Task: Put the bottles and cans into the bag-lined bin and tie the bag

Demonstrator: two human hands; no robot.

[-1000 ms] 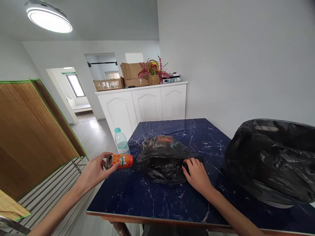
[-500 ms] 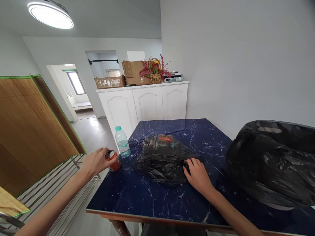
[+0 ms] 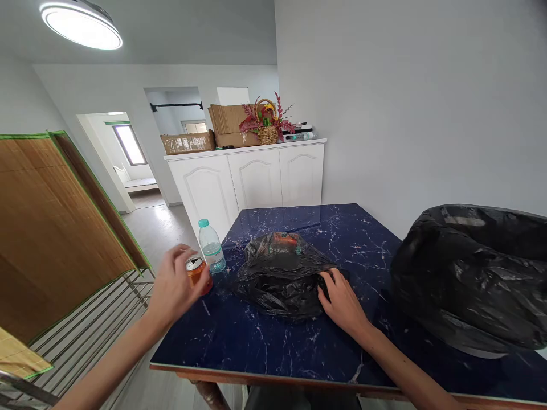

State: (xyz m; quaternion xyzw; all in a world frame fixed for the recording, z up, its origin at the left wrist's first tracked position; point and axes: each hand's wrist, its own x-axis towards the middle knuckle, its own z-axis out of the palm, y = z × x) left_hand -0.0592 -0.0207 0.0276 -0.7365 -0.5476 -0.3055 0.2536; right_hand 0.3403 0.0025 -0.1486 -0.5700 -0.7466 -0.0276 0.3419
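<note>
The left hand [image 3: 172, 287] has loosened around the upright orange can [image 3: 195, 271].

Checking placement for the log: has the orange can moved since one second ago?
Yes: the orange can has shifted left relative to the clear bottle, and turned from sideways to upright.

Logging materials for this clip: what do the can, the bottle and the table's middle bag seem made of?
Orange can: probably aluminium, glossy; its top looks silvery. Bottle: likely clear plastic, smooth and see-through. Middle bag: probably thin black plastic film, slightly shiny, with fine creases.
</note>
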